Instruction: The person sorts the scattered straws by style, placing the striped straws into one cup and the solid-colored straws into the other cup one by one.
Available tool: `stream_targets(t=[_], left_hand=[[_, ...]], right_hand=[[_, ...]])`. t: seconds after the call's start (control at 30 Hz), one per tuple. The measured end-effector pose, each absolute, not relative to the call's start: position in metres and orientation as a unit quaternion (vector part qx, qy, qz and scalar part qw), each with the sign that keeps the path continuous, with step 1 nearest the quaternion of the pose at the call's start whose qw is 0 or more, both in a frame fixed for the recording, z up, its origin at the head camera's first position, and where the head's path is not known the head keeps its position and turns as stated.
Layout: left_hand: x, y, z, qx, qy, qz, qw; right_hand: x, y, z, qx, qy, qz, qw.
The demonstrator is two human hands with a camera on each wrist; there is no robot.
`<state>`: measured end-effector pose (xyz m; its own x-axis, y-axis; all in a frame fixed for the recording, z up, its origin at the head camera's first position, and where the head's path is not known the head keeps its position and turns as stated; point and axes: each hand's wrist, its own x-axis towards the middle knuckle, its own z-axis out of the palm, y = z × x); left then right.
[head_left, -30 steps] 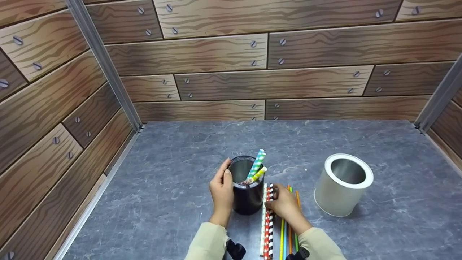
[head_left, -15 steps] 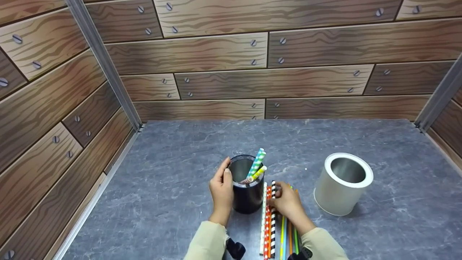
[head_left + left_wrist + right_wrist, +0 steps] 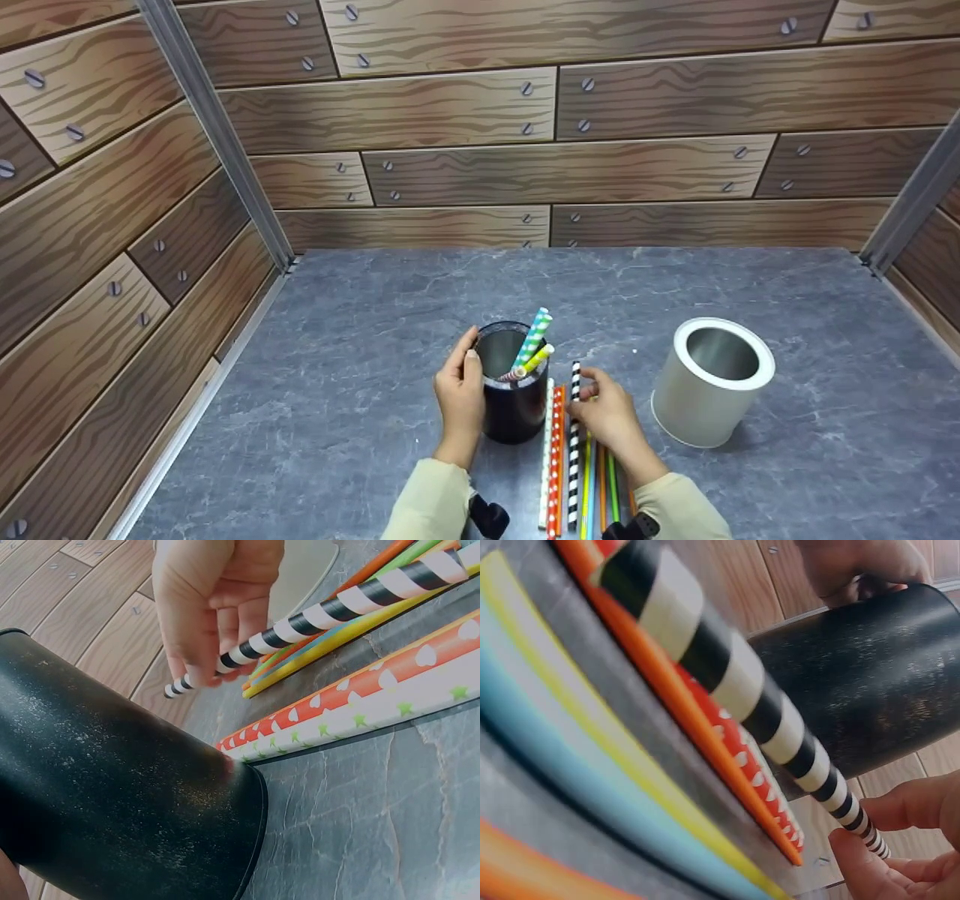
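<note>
The right hand (image 3: 611, 416) pinches a slim black-and-white striped straw (image 3: 574, 465) near its far end; left of that pinch, the left hand (image 3: 460, 397) grips a black cylindrical can (image 3: 514, 416) (patterned straws (image 3: 534, 341) leaning inside), while a white cylindrical can (image 3: 705, 405) stands right of the pinch

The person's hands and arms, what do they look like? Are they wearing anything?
The left hand and right hand are bare, with no gloves. The left sleeve and right sleeve are plain pale cream. A small black gadget sits by the left wrist, another by the right.
</note>
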<state>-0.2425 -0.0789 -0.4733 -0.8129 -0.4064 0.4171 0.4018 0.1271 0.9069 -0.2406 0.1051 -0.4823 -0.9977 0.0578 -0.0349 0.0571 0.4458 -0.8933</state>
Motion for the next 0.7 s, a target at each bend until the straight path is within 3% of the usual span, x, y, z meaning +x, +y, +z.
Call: stream_targets(t=[0.27, 0.7], left_hand=[[-0.243, -0.079, -0.473, -0.001, -0.684, -0.663, 0.304], [-0.243, -0.079, -0.474, 0.0, -0.684, -0.658, 0.314]], right_hand=[[-0.238, 0.107, -0.475, -0.016, -0.832, 0.551, 0.066], [-0.226, 0.107, -0.444, -0.03, -0.789, 0.61, 0.066]])
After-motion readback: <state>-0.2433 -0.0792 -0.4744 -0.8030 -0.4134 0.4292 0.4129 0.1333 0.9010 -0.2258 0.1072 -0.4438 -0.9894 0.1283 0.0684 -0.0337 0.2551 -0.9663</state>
